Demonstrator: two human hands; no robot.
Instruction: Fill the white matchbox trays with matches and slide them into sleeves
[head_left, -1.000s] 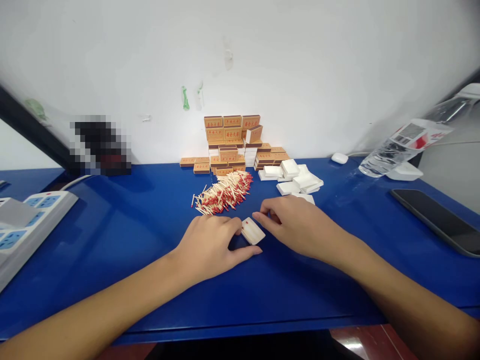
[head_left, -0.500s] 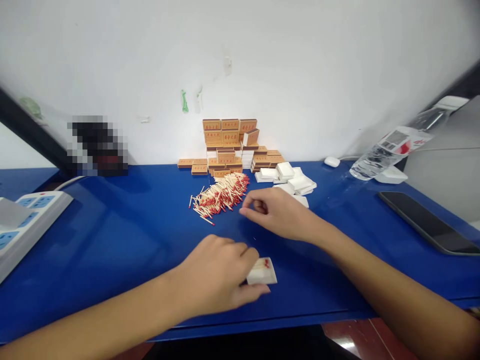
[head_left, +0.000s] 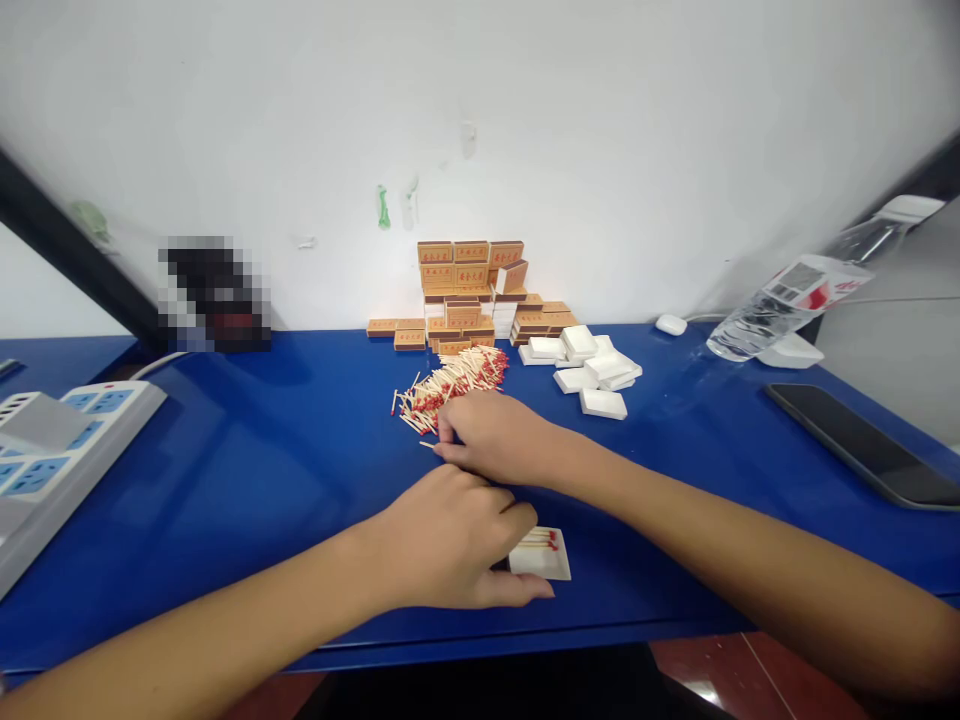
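My left hand (head_left: 461, 540) grips a small white matchbox tray (head_left: 547, 565) near the table's front edge, thumb on the near side and fingers over the far side. Several red-tipped matches lie in this tray, partly hidden by the fingers. Just beyond, my right hand (head_left: 502, 435) pinches a single match (head_left: 427, 444) between thumb and forefinger, at the near side of a heap of loose matches (head_left: 461, 375). The right wrist passes close above the left knuckles.
Orange matchboxes (head_left: 471, 275) are stacked against the wall, with white trays (head_left: 604, 403) to their right. A power strip (head_left: 112, 400) lies at left. At right are a leaning water bottle (head_left: 780, 300), a phone (head_left: 862, 445) and a small white case (head_left: 670, 325).
My right hand has moved left and toward me, to the near edge of the heap, and now pinches a match. The left hand still grips the tray. The view has shifted slightly.
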